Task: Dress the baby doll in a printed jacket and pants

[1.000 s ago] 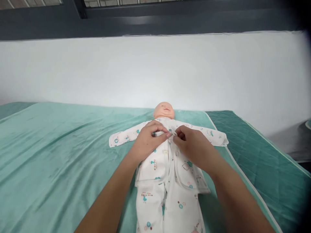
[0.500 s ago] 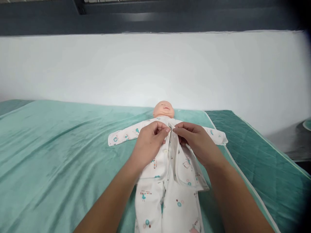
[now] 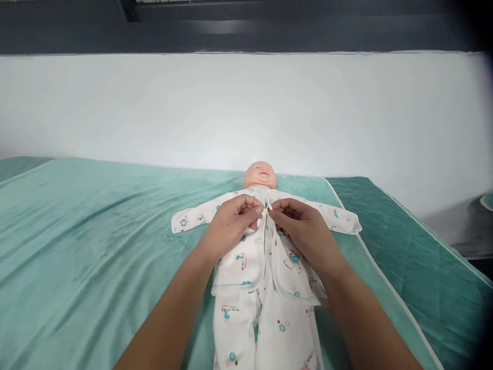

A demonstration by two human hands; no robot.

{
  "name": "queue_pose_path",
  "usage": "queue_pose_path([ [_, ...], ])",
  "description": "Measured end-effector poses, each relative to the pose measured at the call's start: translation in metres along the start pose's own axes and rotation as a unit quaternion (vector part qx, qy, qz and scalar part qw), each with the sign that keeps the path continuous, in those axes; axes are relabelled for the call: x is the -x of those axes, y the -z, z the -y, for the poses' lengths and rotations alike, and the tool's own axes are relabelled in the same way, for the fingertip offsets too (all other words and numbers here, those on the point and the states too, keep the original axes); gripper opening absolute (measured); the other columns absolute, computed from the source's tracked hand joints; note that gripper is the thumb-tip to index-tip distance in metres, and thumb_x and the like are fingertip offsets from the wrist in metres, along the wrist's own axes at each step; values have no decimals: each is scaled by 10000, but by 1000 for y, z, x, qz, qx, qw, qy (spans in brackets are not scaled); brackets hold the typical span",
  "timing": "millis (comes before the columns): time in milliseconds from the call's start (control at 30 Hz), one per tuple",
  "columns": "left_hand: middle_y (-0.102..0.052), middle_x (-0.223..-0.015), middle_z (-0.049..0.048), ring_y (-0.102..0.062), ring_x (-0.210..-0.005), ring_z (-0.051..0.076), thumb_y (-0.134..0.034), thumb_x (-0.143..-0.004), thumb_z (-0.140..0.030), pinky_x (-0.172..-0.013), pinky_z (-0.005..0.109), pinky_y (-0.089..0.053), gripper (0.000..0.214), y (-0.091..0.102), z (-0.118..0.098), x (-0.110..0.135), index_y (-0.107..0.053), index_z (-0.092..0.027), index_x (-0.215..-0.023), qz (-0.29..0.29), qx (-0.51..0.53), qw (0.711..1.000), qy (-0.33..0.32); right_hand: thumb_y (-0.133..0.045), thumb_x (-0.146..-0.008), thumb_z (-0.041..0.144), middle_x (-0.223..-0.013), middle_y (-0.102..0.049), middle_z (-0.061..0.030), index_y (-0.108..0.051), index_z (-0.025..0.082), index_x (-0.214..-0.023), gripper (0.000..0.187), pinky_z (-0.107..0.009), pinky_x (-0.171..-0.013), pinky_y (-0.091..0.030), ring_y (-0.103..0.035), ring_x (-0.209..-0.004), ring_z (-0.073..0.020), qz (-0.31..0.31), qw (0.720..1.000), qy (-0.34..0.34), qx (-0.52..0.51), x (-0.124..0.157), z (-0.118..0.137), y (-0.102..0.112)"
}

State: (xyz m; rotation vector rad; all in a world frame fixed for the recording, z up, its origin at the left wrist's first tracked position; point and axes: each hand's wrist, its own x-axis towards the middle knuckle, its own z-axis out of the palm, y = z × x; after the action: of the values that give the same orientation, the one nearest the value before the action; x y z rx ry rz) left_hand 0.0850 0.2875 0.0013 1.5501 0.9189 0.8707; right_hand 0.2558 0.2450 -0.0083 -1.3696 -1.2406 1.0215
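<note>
A baby doll (image 3: 260,176) lies on its back, dressed in a white printed jacket (image 3: 242,262) and matching trousers (image 3: 235,324). At its chest my left hand (image 3: 234,222) is closed, pinching the left front edge of the jacket near a button. My right hand (image 3: 302,226) is closed too, its thumb and fingers pinching the other front edge. The two edges meet between my fingertips at chest height; below, the right flap hangs apart. A pale button (image 3: 261,242) shows lower on the left flap. Both sleeves stretch out sideways.
A light green cover (image 3: 115,246) with soft folds lies under the doll. To the right is a darker green quilted cover (image 3: 408,257) with a pale edge. A white wall (image 3: 246,108) stands behind the doll's head, below a dark ledge (image 3: 246,31).
My right hand has moved left and slightly down, bringing its jacket edge closer to my left hand. The right flap lies flatter and nearer the middle than before.
</note>
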Motion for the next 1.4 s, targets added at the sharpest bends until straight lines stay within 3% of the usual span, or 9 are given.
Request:
queue_pose_path([
  [233,-580,-706,-21,-543,-666,105,-622,-878,-384,-637,242,-420,189,-3,7,1,-634,-198,-905,-5,22,999,-29,-704,-821,415,-755,-586,17,-702,215,-964,246,-226,-538,-341,-449,-624,-96,-8,999,14,-28,4,-4,-1],
  [433,-601,-798,-18,-570,-676,96,-669,-846,-353,-650,242,-461,189,-4,10,0,-590,-195,-915,-3,55,998,-42,-693,-826,436,-794,-601,6,-689,221,-1008,281,-212,-458,-321,-444,-599,-95,24,999,23,-1,9,1,-2],
  [700,-599,-834,-14,-554,-694,98,-685,-831,-406,-629,232,-450,271,-6,9,3,-564,-212,-977,9,54,998,-36,-652,-832,293,-769,-601,17,-635,209,-964,158,-237,-611,-411,-517,-687,-117,39,994,69,79,9,4,-9],
  [900,-584,-826,-9,-536,-687,99,-649,-853,-372,-603,227,-430,214,-8,6,4,-582,-212,-980,3,42,999,-35,-595,-847,272,-750,-607,30,-610,252,-1060,215,-264,-604,-413,-542,-652,-134,28,979,89,180,12,5,-12],
  [1000,-572,-813,-11,-543,-689,106,-646,-849,-374,-627,243,-464,227,-6,5,4,-587,-207,-991,19,51,998,-30,-585,-860,302,-787,-612,24,-570,261,-1114,259,-274,-600,-398,-559,-670,-147,28,963,92,251,18,10,-12],
  [1100,-578,-812,-4,-541,-689,113,-624,-859,-386,-620,248,-465,216,-3,5,4,-597,-201,-965,13,11,999,-29,-585,-857,323,-850,-615,-5,-533,238,-1101,264,-281,-573,-352,-565,-697,-173,9,930,102,353,28,16,-13],
  [1267,-564,-804,-5,-521,-680,112,-637,-843,-398,-594,240,-448,215,2,5,3,-604,-197,-912,19,-19,999,-29,-611,-848,345,-864,-592,-45,-489,220,-899,182,-289,-530,-272,-533,-649,-187,-7,871,131,474,48,19,-14],
  [1400,-545,-749,-14,-500,-656,113,-650,-826,-380,-586,240,-434,196,7,2,5,-625,-198,-893,35,-35,998,-27,-598,-857,303,-774,-565,-32,-458,229,-803,167,-300,-500,-210,-469,-574,-168,4,848,122,515,54,20,-14],
])
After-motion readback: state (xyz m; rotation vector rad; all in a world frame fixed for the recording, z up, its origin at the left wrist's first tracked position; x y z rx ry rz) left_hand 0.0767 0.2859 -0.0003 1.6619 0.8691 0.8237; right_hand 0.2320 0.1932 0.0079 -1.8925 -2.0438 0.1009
